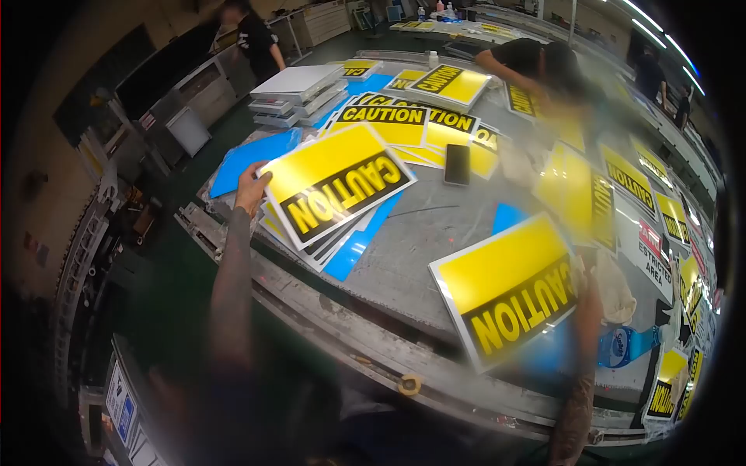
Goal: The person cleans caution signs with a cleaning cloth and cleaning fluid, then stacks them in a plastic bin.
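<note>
My left hand pinches the left corner of a yellow and black caution sign, tilted over a fanned stack of similar sheets. Its lettering reads upside down from here. At the right, my right hand is at the right edge of another caution sign, its fingers partly hidden and blurred; the sign looks held between them. Blue sheets show beneath the left stack. More caution signs lie overlapped just behind it.
A dark phone lies mid-table. A water bottle and a pale cloth are at the right. Across the table a co-worker leans over signs; another person stands at the back left. The table's metal rail runs along the front.
</note>
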